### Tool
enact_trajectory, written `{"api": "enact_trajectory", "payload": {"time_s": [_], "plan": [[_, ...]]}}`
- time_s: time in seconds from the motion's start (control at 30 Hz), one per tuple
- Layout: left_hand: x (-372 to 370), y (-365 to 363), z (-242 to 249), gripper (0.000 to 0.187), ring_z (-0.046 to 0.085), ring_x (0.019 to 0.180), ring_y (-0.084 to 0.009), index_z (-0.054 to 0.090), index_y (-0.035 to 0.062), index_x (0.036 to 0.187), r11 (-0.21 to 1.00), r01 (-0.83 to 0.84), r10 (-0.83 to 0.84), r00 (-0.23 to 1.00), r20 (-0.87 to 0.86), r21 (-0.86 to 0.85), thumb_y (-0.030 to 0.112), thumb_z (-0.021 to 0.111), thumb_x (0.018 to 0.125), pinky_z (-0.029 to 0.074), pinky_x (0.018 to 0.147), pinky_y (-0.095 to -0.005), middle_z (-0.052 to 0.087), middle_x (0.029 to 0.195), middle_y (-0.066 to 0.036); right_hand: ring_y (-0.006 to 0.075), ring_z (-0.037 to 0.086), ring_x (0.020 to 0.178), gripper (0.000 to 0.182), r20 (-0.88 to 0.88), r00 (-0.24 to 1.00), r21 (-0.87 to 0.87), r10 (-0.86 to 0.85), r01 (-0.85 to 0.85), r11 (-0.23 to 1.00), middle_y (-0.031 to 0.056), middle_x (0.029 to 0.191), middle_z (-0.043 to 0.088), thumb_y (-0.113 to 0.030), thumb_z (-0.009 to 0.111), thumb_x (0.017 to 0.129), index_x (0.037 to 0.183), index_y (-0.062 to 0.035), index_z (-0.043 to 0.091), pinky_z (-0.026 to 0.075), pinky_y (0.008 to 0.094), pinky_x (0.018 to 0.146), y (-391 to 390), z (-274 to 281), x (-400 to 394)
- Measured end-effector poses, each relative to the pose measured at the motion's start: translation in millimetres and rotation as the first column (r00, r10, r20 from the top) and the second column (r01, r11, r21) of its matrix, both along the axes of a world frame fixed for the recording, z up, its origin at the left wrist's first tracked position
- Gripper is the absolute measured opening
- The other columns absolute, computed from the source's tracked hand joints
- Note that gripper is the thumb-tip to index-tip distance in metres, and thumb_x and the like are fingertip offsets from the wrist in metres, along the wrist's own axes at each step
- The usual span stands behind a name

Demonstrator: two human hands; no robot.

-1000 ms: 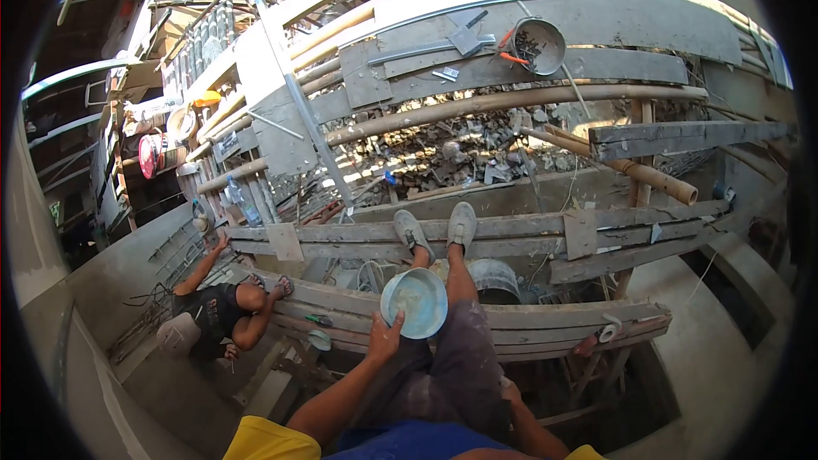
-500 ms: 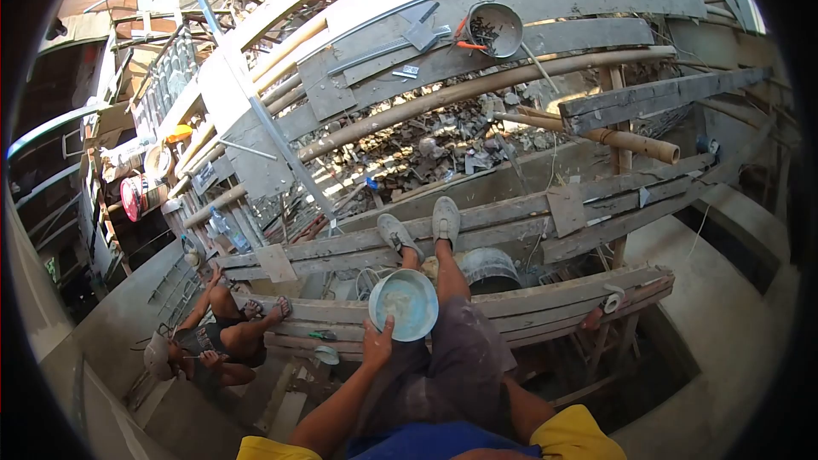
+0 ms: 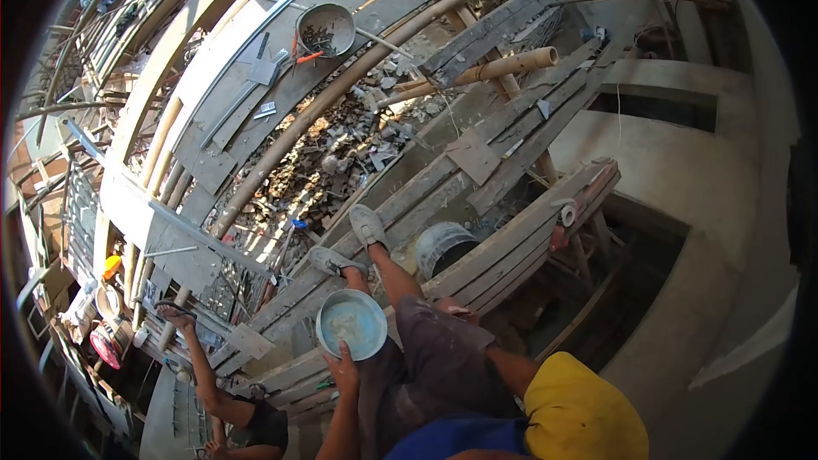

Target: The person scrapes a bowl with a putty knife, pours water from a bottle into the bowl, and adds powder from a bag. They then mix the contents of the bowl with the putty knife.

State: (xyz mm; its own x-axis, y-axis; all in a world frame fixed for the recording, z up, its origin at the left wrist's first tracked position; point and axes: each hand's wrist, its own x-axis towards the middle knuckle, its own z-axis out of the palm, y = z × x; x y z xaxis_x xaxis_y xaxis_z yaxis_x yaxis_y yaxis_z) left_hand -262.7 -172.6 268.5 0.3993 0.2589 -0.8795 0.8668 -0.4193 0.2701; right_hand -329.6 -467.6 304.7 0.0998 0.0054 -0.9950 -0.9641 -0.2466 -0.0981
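I sit on wooden scaffold planks (image 3: 511,234) with my legs stretched out and both shoes (image 3: 366,226) on a lower plank. My left hand (image 3: 343,370) grips the near rim of a round pale-blue bowl (image 3: 352,322), held beside my left knee; its inside is smeared grey. My right hand (image 3: 456,311) lies low by my right thigh at the plank's edge, and its fingers are too small to make out. A grey bucket (image 3: 443,243) stands between the planks just right of my legs.
Below at the lower left another person (image 3: 247,417) reaches an arm up to the boards. Rubble (image 3: 341,145) lies under the scaffold. A metal pan with tools (image 3: 324,30) sits on far boards. A bamboo pole (image 3: 503,66) juts out; a drop opens on the right.
The view has swung and tilted, so the scaffold now runs diagonally. The bowl stays in my left hand. The person below has shifted toward the bottom edge with an arm raised.
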Motion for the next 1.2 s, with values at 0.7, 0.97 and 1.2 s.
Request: {"api": "enact_trajectory", "payload": {"time_s": [0.7, 0.97, 1.2], "plan": [[-1.5, 28.0, -9.0, 0.068, 0.055, 0.109, -0.0388, 0.04, -0.0079, 0.125, 0.999, 0.036, -0.035, 0.996, 0.081, -0.007, 0.052, 0.051, 0.095, 0.04, 0.095, -0.0447, 0.054, 0.119, -0.031, 0.0179, 0.063, 0.093, 0.034, 0.006, 0.999, -0.017, -0.043, 0.043, 0.999, 0.0084, 0.106, 0.067, -0.013, 0.052, 0.09, 0.12, -0.0006, 0.06, 0.05, 0.0307, 0.079, 18.1, 14.1, -13.9], [-13.1, 36.8, -16.6, 0.07, 0.054, 0.111, -0.0409, 0.04, -0.0072, 0.128, 0.999, 0.042, -0.043, 0.996, 0.075, 0.014, 0.053, 0.052, 0.094, 0.04, 0.096, -0.0452, 0.054, 0.12, -0.031, 0.0181, 0.063, 0.092, 0.033, -0.005, 0.999, -0.028, -0.042, 0.042, 0.999, 0.0087, 0.105, 0.068, -0.013, 0.053, 0.09, 0.119, -0.0004, 0.061, 0.05, 0.0309, 0.079, 22.2, 16.1, -14.1], [-12.9, 39.2, -14.3, 0.072, 0.054, 0.112, -0.0427, 0.038, -0.0092, 0.128, 1.0, 0.007, -0.009, 0.998, 0.069, 0.029, 0.053, 0.053, 0.094, 0.04, 0.096, -0.0451, 0.054, 0.121, -0.033, 0.0182, 0.064, 0.092, 0.032, -0.019, 0.999, -0.035, -0.045, 0.044, 0.998, 0.0089, 0.105, 0.068, -0.013, 0.053, 0.09, 0.118, -0.0003, 0.061, 0.05, 0.0311, 0.078, 25.5, 23.0, -20.9]]}}
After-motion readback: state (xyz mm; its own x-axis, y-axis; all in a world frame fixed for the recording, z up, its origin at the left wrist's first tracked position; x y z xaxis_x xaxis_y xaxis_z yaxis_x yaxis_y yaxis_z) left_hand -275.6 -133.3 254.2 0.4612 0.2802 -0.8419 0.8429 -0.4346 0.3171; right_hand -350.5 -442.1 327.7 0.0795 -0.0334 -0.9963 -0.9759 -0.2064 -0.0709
